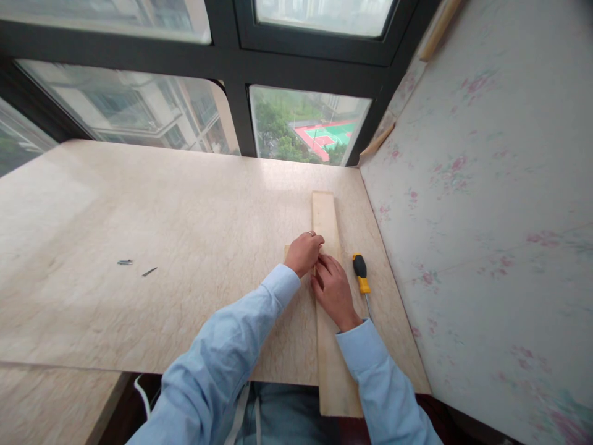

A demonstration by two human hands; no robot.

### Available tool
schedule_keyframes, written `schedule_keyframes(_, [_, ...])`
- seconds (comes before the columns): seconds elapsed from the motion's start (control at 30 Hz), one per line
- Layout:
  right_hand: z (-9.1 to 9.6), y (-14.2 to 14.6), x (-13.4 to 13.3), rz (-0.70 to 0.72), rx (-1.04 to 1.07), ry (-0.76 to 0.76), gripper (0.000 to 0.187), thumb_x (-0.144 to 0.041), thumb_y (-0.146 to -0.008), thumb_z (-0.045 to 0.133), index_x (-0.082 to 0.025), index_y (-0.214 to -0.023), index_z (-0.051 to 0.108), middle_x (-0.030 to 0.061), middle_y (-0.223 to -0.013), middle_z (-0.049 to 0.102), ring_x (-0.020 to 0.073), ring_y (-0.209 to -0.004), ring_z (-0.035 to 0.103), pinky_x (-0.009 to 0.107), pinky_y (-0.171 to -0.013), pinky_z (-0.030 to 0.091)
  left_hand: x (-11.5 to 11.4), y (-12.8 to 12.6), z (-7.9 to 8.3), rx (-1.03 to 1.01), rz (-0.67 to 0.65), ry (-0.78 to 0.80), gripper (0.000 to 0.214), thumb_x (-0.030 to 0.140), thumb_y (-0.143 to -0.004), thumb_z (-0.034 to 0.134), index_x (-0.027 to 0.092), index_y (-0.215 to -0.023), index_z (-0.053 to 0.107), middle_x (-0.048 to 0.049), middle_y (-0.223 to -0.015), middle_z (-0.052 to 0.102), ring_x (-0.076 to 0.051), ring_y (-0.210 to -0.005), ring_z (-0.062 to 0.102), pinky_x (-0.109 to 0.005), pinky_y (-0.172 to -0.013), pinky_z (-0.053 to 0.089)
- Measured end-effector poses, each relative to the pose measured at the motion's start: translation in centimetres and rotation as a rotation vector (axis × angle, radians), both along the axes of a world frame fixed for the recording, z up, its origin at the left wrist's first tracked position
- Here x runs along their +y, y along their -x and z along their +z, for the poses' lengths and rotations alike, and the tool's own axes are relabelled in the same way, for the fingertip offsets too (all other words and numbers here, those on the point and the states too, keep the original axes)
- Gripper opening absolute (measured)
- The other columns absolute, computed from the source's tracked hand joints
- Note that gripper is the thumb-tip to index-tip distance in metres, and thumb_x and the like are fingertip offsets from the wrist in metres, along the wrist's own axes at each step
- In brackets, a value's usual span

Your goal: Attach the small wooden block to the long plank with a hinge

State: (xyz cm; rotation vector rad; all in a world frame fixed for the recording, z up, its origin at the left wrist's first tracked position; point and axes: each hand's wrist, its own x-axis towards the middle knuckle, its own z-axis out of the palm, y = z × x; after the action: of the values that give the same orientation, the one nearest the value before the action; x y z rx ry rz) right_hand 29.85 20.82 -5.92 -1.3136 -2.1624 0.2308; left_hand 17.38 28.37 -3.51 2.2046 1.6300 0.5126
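Observation:
A long pale wooden board (pixel 325 213) lies lengthwise on the stone-patterned tabletop, its near end jutting past the front edge. Over the middle of the board my left hand (pixel 304 252) is closed in a pinch, a ring on one finger. My right hand (pixel 334 290) rests on the board just below, its fingers bent together close to the left fingertips. Whatever sits between the fingers is too small and covered to make out. Part of another light wood piece (pixel 286 250) peeks out beside my left hand. A yellow and black screwdriver (pixel 360 273) lies right of the board.
Two small dark metal pieces, one (pixel 125 262) beside a thin pointed one (pixel 149 271), lie on the tabletop (pixel 194 210) at left. A flowered wall (pixel 482 216) borders the right side. Dark-framed windows (pixel 241 68) stand behind. A white cable (pixel 142 395) hangs below the front edge.

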Motion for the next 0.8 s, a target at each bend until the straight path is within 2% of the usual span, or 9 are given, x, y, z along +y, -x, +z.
schedule_keyframes(0.27, [-0.3,0.0,-0.1,-0.009,-0.008,0.003,0.041,-0.015,-0.085,0.05,-0.011,-0.124,0.059,0.0165,-0.131,0.056,0.0288,-0.125,0.046,0.049,-0.107,0.04,-0.3,0.5,0.1,-0.029,-0.061,-0.026,0.03,0.011,-0.089,0.047,0.015,-0.11,0.07,-0.0095,-0.106,0.067,-0.02,-0.102,0.059,-0.03,-0.087,0.047])
schedule_keyframes(0.4, [-0.1,0.0,0.0,0.001,-0.003,-0.004,0.039,-0.015,-0.086,0.049,-0.012,-0.122,0.06,0.0159,-0.129,0.057,0.0279,-0.123,0.047,0.048,-0.107,0.04,-0.5,0.7,0.2,-0.012,-0.05,-0.029,0.03,0.012,-0.09,0.047,0.015,-0.108,0.07,-0.0101,-0.103,0.068,-0.02,-0.099,0.059,-0.031,-0.086,0.048])
schedule_keyframes(0.57, [-0.1,0.0,-0.1,0.004,-0.013,-0.005,0.039,-0.017,-0.087,0.05,-0.012,-0.124,0.06,0.0154,-0.129,0.057,0.0279,-0.123,0.047,0.047,-0.107,0.04,-0.6,1.3,-0.1,-0.026,-0.127,-0.045,0.028,0.009,-0.084,0.053,0.016,-0.105,0.071,-0.0083,-0.101,0.07,-0.02,-0.096,0.059,-0.03,-0.087,0.048])
schedule_keyframes(0.7, [-0.2,0.1,-0.1,-0.012,-0.022,0.003,0.039,-0.018,-0.087,0.051,-0.013,-0.125,0.059,0.0149,-0.127,0.058,0.0278,-0.122,0.048,0.048,-0.106,0.04,-0.8,1.7,-0.6,-0.073,-0.084,-0.057,0.029,0.015,-0.091,0.048,0.016,-0.112,0.068,-0.0087,-0.106,0.069,-0.019,-0.1,0.059,-0.03,-0.089,0.047])
schedule_keyframes(0.8, [-0.1,0.2,-0.1,-0.026,-0.029,0.006,0.039,-0.019,-0.087,0.052,-0.014,-0.124,0.06,0.0148,-0.127,0.057,0.0277,-0.122,0.048,0.047,-0.107,0.04,-0.8,1.9,-1.0,-0.085,-0.085,-0.058,0.025,0.021,-0.093,0.048,0.018,-0.108,0.068,-0.008,-0.104,0.068,-0.019,-0.1,0.06,-0.029,-0.089,0.047])
